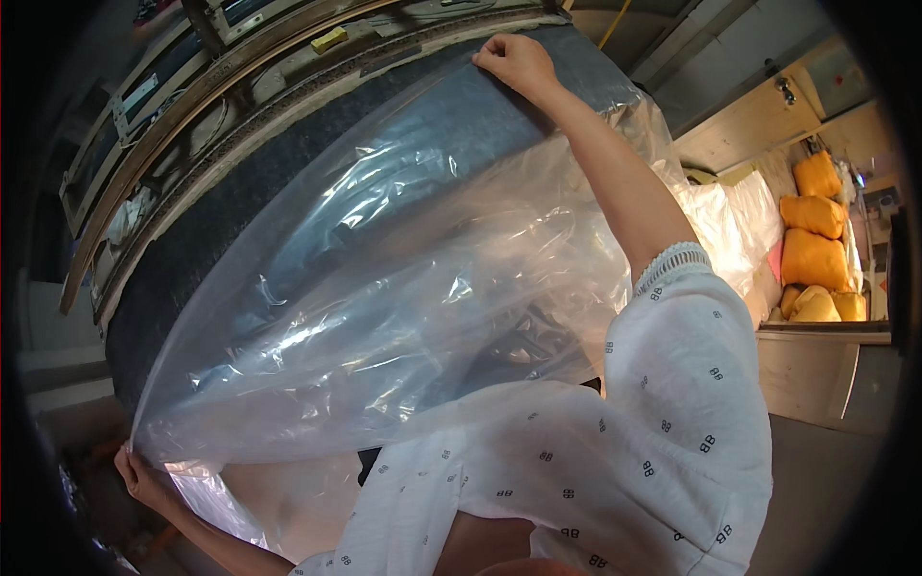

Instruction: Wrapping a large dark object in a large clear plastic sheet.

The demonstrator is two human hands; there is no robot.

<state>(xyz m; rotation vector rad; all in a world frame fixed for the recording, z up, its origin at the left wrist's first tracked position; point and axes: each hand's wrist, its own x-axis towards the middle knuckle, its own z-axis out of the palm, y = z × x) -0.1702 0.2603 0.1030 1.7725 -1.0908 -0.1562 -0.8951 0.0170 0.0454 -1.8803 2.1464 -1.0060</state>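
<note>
Down at the lower left, your left hand (142, 477) has the near corner of the clear plastic sheet (403, 278), fingers pressed together and pinching the film right at its edge. Keep that pinch firm and low, I'd say, because the whole sheet fans out from that corner and any slack there will let it sag.

Moving across, the plastic sheet is stretched up and over the dark padded desk (240, 211), lying slanted from your lower left to the upper middle. It's creased and glossy in the centre, so pull evenly from both ends if you want those folds to flatten. Behind the desk, along the upper left, runs a metal-framed rack (154, 106).

Now up top: your right hand (516, 60) is reaching far out, fingers curled closed and pressing the far edge of the film onto the dark surface. Whether a fold is actually nipped between them I cannot tell from here. Hold that end pinned while the left draws tension.

Off to the far right, yellow stuffed bags (814, 245) sit stacked on a shelf, well apart from the work.
</note>
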